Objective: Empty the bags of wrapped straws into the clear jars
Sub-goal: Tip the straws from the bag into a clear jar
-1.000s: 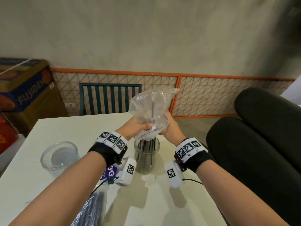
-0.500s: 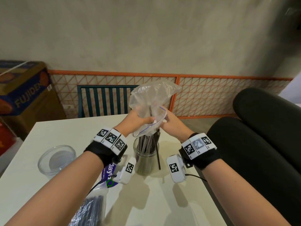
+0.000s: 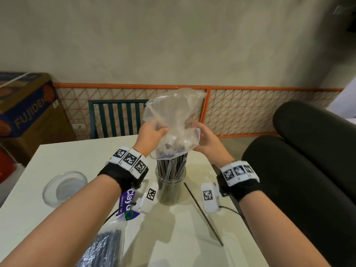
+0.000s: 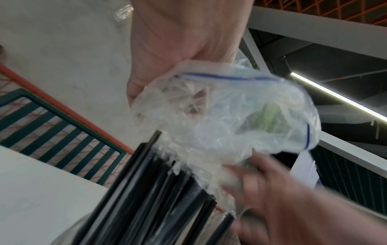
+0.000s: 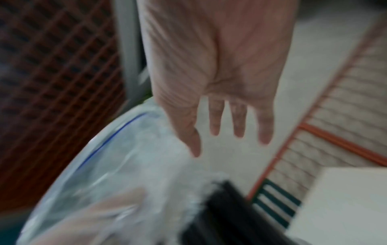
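Over the white table, head view: left hand grips an upturned clear zip bag, fingers curled into the crumpled plastic. Bag mouth with blue zip line faces down, just above the clear jar. Jar stands upright mid-table, packed with dark wrapped straws that stick out past its rim. Right hand sits beside the bag's right edge, fingers loose, not closed on it. One stray straw lies flat on the table right of the jar. Clear round lid lies left of the jar, well apart. Second bag of straws, purple label, lies near the front edge under the left forearm.

Left wrist view: left hand pinches the bag at its zip edge; straw tops sit right under the bag opening. Right hand is a blur at lower right.

Right wrist view, blurred: right hand released, fingers straight and spread, holding nothing, the bag just beside it. Straws show dark at the bottom.
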### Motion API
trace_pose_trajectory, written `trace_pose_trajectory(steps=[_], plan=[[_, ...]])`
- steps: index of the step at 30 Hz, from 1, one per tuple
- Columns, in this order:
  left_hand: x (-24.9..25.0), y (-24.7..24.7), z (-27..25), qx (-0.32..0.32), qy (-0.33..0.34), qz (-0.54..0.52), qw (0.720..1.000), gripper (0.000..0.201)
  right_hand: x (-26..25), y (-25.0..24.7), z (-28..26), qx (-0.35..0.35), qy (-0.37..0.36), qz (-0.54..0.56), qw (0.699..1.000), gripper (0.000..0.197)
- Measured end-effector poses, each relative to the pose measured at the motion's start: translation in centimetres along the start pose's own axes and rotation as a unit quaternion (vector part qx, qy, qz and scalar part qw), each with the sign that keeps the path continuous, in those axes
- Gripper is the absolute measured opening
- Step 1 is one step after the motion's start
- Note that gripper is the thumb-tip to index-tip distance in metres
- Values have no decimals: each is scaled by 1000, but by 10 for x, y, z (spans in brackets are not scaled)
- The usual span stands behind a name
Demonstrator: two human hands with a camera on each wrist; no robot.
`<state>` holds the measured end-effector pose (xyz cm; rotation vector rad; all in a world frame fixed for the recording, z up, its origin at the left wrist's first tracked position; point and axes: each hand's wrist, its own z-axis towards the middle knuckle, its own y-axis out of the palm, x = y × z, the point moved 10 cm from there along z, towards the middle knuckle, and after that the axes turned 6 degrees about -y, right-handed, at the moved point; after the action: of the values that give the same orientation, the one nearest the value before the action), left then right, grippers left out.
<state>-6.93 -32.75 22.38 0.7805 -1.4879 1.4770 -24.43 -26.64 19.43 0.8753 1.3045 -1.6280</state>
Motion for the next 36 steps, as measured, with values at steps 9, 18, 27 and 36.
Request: trace_pose_trajectory(steps=[9, 18, 27, 36], plan=[[-28, -43, -4, 97, -19, -189, 977, 20, 203, 65, -166, -248, 279, -356, 856, 72], [-45, -51, -12, 137, -34, -251, 958, 6, 197, 68, -156, -221, 213, -499, 811, 32], [-60, -68, -14, 168, -46, -266, 948, 14, 27, -18, -70, 108, 55, -229, 966, 5], [-72, -75, -24, 180, -74, -257, 947, 21, -51, -14, -39, 161, -31, -98, 981, 23]])
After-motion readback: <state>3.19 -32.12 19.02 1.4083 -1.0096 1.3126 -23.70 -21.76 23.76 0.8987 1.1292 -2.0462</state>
